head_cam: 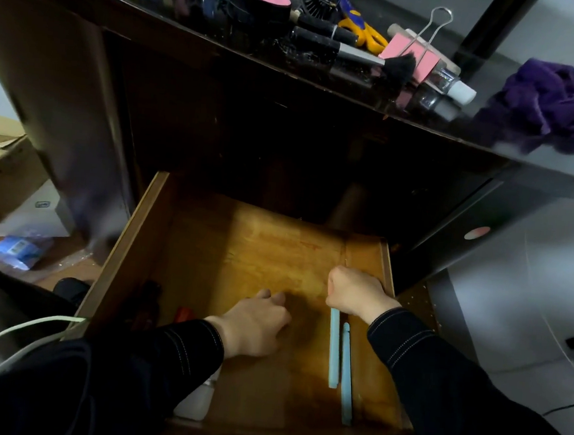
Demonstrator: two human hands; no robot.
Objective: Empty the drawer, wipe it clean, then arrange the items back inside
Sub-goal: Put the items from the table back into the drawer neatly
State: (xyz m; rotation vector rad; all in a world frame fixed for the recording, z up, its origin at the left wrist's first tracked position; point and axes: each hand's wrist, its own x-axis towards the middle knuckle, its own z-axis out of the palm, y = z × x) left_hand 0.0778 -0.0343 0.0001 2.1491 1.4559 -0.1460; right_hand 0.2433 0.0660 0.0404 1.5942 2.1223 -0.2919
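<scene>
1. Down inside the open drawer (259, 249), both hands are low over the wooden floor and apart. The right hand (358, 296) is curled over the far end of a blue pen (333, 351), looks like a pinch to line it up.
2. A second blue pen (347, 376) lies just right of that one, parallel along the side wall. My guess is they're being set in tidy.
3. The left hand (256, 321) is loosely fisted mid-drawer. Can't tell if it's holding anything.
4. Well beyond the hands, up on the table (151, 0), sit the scissors (362, 31), a binder clip (415, 52) and the purple cloth (545, 107), parked within reach.
</scene>
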